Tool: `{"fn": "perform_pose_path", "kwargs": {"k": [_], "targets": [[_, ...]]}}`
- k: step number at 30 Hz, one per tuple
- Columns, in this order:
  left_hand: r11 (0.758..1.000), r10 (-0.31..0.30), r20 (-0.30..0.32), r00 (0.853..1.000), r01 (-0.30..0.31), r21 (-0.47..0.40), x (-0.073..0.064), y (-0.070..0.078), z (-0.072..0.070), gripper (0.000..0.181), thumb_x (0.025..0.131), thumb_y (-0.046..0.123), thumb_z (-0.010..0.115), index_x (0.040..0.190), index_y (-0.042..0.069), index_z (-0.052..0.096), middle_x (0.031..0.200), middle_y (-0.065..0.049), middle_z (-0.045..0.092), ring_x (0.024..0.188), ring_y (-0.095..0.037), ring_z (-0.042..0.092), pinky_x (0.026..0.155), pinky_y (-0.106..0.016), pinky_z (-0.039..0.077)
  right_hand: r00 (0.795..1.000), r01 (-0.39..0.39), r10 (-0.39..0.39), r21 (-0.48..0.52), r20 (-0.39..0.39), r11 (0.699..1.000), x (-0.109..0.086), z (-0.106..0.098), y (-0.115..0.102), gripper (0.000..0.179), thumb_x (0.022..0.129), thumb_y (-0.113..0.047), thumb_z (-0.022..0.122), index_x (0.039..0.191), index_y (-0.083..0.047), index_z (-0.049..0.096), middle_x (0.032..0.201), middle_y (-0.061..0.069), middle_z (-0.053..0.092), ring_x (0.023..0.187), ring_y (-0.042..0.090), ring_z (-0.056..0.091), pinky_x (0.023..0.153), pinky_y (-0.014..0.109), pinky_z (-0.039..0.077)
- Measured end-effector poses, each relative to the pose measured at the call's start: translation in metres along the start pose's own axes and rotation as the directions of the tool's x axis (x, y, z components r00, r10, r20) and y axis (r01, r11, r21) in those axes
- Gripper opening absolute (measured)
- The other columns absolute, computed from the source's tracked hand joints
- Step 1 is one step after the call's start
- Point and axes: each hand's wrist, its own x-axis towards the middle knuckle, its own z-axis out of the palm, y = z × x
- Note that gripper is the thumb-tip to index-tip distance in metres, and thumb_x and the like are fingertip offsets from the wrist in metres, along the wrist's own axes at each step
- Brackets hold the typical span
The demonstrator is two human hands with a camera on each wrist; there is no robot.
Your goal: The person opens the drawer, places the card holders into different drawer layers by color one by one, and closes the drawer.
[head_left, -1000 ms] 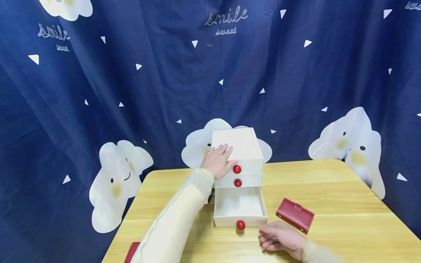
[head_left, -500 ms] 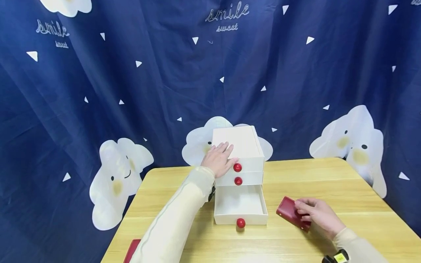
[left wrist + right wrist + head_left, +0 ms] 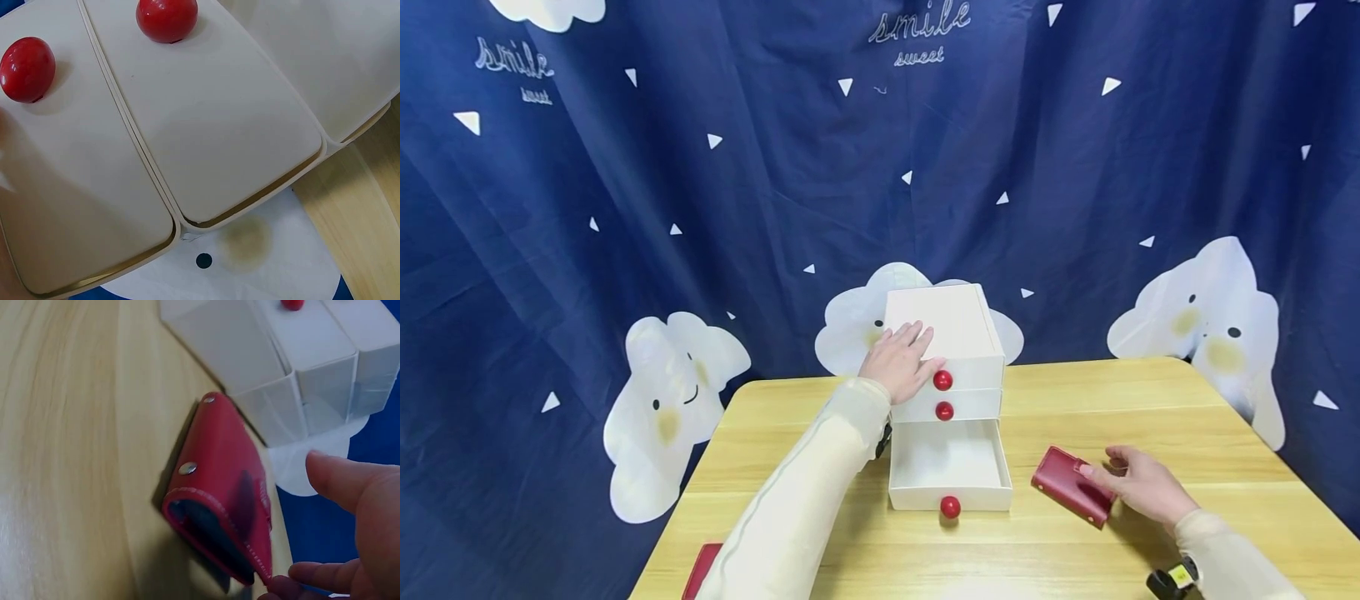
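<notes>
A small white three-drawer cabinet point(image 3: 946, 321) stands on the table, each drawer with a round red knob. Its bottom drawer point(image 3: 950, 467) is pulled out, and I see bare white inside. My left hand point(image 3: 898, 367) rests with spread fingers on the cabinet's top near the front left edge, thumb beside the top knob point(image 3: 942, 380). To the right of the drawer lies a red wallet point(image 3: 1070, 487) with a strap and metal snaps. Over the wallet's right end is my right hand point(image 3: 1150, 487); in the right wrist view its thumb and fingers are apart, fingertips right at the wallet's edge point(image 3: 234, 469).
Another red item point(image 3: 702, 571) shows partly at the table's front left, mostly hidden behind my left sleeve point(image 3: 797, 508). The wooden table point(image 3: 1210, 417) ends at a dark blue curtain point(image 3: 775, 167) printed with clouds and triangles.
My right hand has moved from in front of the open drawer rightward to the wallet, its fingers spreading over the last half second. My left hand stays on the cabinet.
</notes>
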Motion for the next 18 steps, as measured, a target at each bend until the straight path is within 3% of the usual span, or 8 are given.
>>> {"fn": "perform_pose_path", "kwargs": {"k": [6, 18], "targets": [[1.0, 0.002, -0.003, 1.0, -0.002, 0.003, -0.0002, 0.0005, -0.0008, 0.07, 0.091, 0.062, 0.016, 0.146, 0.02, 0.025, 0.15, -0.002, 0.021, 0.136, -0.019, 0.018, 0.109, -0.04, 0.013, 0.998, 0.006, -0.002, -0.065, 0.059, 0.998, 0.004, 0.0031, 0.0051, 0.089, 0.08, -0.052, 0.063, 0.123, 0.021, 0.038, 0.111, 0.032, 0.054, 0.101, 0.039, 0.053, 0.081, 0.051, 0.044], [1.0, 0.001, -0.018, 1.0, -0.002, -0.009, -0.0023, 0.0004, -0.0012, 0.068, 0.092, 0.061, 0.018, 0.145, 0.019, 0.027, 0.149, -0.003, 0.023, 0.135, -0.02, 0.02, 0.109, -0.04, 0.013, 0.994, 0.0, 0.006, -0.06, 0.108, 0.998, 0.0059, 0.0104, 0.0025, 0.071, 0.075, -0.044, 0.071, 0.113, 0.012, 0.052, 0.09, 0.009, 0.061, 0.076, 0.019, 0.053, 0.065, 0.034, 0.044]]}}
